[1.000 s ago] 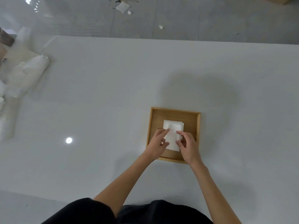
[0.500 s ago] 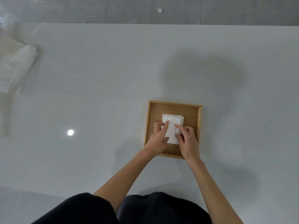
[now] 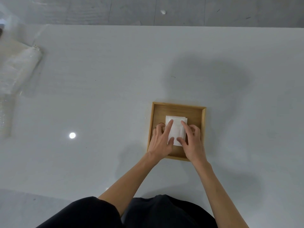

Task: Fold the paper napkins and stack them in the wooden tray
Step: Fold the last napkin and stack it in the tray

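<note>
A square wooden tray lies on the white table. Inside it sits a small stack of folded white paper napkins. My left hand rests on the stack's left side, index finger and thumb pressed flat on the top napkin. My right hand presses the right side the same way. The fingers are spread and lie on the paper rather than gripping it. The stack's near edge is partly hidden by my thumbs.
A clear plastic wrapper with white material lies at the table's far left edge. A bright light reflection shows on the table left of the tray. Grey floor with small white scraps lies beyond the far edge.
My index fingers have slid further up the napkin stack and spread flatter. The tray and stack stay in place; the camera view shifted slightly.
</note>
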Action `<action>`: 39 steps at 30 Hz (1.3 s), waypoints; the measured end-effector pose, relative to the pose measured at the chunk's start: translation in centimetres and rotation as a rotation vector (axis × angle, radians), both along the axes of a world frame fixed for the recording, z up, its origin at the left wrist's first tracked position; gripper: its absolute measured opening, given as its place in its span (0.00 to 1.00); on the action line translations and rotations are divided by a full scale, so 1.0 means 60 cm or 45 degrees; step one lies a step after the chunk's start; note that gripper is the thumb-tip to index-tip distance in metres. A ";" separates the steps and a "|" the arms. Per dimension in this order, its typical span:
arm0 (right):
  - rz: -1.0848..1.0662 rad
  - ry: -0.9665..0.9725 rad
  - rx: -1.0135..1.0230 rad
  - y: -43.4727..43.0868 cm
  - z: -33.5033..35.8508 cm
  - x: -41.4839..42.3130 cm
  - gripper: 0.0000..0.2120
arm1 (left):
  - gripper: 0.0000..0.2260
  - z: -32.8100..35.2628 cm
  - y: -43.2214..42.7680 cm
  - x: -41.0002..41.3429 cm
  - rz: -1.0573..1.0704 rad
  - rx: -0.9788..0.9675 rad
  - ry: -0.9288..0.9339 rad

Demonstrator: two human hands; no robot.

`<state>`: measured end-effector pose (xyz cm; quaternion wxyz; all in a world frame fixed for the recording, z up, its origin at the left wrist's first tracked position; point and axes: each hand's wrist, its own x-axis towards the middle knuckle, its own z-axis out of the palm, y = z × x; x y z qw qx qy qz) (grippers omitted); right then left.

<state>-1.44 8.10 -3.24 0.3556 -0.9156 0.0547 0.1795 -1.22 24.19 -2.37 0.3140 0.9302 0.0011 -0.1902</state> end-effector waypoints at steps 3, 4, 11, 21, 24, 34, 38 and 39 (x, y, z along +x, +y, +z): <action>0.030 0.004 -0.011 -0.006 0.005 0.003 0.37 | 0.32 -0.008 0.007 0.007 -0.056 0.034 -0.084; 0.065 0.022 -0.048 -0.005 0.008 0.005 0.37 | 0.31 -0.009 0.008 0.010 -0.078 0.037 -0.053; -0.023 0.057 0.056 0.002 0.002 0.008 0.34 | 0.32 -0.006 0.005 0.016 -0.027 -0.038 0.069; -0.579 0.350 0.822 0.016 0.029 0.006 0.26 | 0.19 0.010 -0.001 0.040 0.470 -0.393 0.393; -0.639 0.343 0.842 0.015 0.032 0.007 0.26 | 0.19 0.005 0.003 0.041 0.504 -0.393 0.384; -0.637 0.302 0.808 0.000 0.033 0.004 0.28 | 0.15 0.012 0.016 0.041 0.483 -0.407 0.269; -0.797 -0.082 0.295 -0.021 0.038 -0.007 0.17 | 0.12 0.028 0.026 0.021 0.611 -0.147 -0.167; -0.833 -0.122 0.187 -0.030 0.031 -0.012 0.14 | 0.12 0.025 0.032 0.016 0.648 -0.067 -0.192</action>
